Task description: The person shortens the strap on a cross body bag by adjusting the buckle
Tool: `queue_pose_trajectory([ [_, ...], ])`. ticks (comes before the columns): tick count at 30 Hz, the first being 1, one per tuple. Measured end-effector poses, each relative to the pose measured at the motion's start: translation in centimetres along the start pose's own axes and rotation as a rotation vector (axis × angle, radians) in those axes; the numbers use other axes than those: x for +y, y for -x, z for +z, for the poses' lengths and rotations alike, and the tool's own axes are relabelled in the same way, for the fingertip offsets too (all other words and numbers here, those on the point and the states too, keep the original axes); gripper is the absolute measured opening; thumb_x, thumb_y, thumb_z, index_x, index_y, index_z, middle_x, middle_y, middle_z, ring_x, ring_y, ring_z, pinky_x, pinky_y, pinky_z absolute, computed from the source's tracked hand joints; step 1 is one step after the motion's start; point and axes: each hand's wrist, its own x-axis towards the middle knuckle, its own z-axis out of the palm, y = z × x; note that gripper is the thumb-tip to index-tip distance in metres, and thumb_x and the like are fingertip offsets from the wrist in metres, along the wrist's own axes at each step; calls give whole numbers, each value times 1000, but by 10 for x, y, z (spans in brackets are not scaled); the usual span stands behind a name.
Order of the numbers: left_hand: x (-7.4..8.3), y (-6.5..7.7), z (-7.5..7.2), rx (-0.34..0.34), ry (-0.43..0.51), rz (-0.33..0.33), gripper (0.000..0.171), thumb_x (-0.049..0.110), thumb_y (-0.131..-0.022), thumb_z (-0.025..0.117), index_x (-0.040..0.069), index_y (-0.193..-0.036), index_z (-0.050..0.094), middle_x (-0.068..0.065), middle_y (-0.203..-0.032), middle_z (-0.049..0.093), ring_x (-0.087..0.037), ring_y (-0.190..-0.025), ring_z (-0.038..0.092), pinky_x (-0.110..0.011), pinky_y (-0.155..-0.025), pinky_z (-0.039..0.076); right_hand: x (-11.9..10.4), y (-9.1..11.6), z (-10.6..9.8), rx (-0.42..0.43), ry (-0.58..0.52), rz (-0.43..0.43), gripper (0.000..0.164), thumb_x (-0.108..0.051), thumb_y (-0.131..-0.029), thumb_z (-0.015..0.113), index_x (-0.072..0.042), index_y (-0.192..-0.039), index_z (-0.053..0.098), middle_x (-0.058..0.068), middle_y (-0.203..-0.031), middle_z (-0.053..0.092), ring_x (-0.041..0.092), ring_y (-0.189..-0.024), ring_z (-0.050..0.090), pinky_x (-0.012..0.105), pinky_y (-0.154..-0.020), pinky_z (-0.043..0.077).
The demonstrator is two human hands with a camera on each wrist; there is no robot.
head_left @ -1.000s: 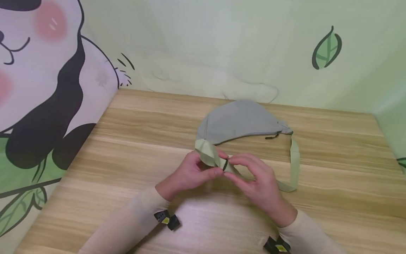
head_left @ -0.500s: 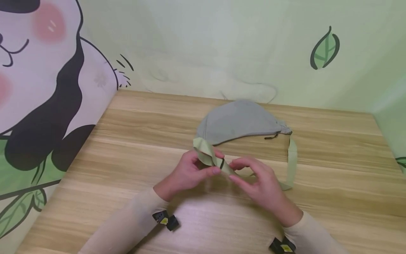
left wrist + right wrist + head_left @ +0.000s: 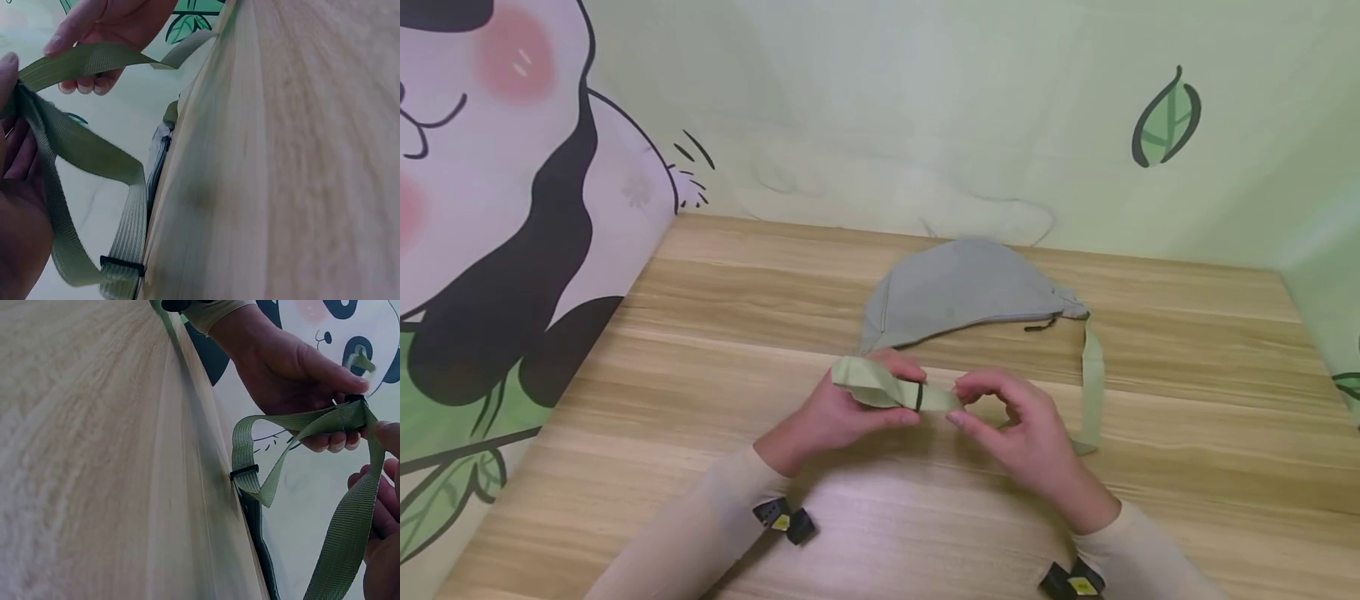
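Note:
A grey waist bag point(image 3: 962, 283) with a short black zipper pull point(image 3: 1040, 327) lies flat toward the back of the table. Its light green webbing strap point(image 3: 865, 379) comes forward to both hands, raised over the wood. My left hand point(image 3: 827, 417) grips the strap beside a black slider buckle point(image 3: 920, 397), with a loop of webbing standing out over the palm. Just right of that buckle, my right hand point(image 3: 1030, 429) pinches the strap between thumb and fingers. A second black slider point(image 3: 244, 472) shows on the hanging loop in the right wrist view.
The wood-grain table point(image 3: 737, 292) meets a pale green wall point(image 3: 850, 100) behind the bag. A large panda picture point(image 3: 550, 192) covers the left wall. To the right of the right hand, a trailing stretch of strap point(image 3: 1092, 375) runs back to the bag's corner.
My right hand has slid right along the strap, away from the slider buckle. My left hand has shifted slightly left, and the webbing loop has tipped down leftward. The bag stays in place.

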Motion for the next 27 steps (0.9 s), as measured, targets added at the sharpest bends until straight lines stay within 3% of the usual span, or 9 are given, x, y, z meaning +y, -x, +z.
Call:
queue_pose_trajectory([
  [3,-2,2,-3,-57,-65,21,45,-1,-82,92,5,-123,74,-8,-118,77,-15,-109,69,-29,-97,58,0,0,0,4,6,-4,39,19,-80,84,6,-114,71,13,-105,76,8,-102,69,18,-93,58],
  [8,-7,2,-5,-101,-96,51,44,4,-86,91,6,-126,74,-5,-120,76,-16,-110,69,-30,-96,59,0,0,0,16,48,-60,41,19,-77,86,1,-111,73,13,-104,75,9,-103,69,16,-96,56],
  [11,-7,2,-5,-73,-97,53,45,2,-84,91,5,-126,74,-9,-119,77,-15,-109,69,-30,-96,59,-2,0,-2,24,97,-84,39,14,-77,88,-2,-110,74,12,-106,76,9,-105,70,16,-100,55],
  [15,-5,3,-4,-18,-41,0,44,-5,-81,92,1,-120,73,-15,-111,76,-10,-101,69,-28,-92,59,-4,0,-3,28,138,-113,34,7,-81,89,-3,-110,75,13,-110,76,12,-110,70,17,-104,53],
  [20,-3,3,-3,-3,4,-25,41,-8,-79,91,1,-114,72,-15,-107,76,-8,-97,67,-26,-89,58,-7,0,-3,29,153,-141,25,-18,-94,86,-2,-111,75,13,-111,76,16,-111,70,16,-106,53],
  [23,-1,1,-2,-22,4,-4,39,-6,-81,91,2,-115,73,-14,-108,76,-9,-98,67,-26,-89,58,-9,-1,-2,34,175,-181,35,-36,-101,77,-2,-111,75,13,-110,76,20,-107,71,16,-106,53],
  [27,-1,-1,0,-45,1,25,37,-5,-83,90,3,-116,73,-13,-108,76,-11,-98,67,-28,-88,59,-10,-5,0,41,208,-251,41,-42,-103,72,-1,-110,74,12,-108,75,24,-103,72,15,-105,53],
])
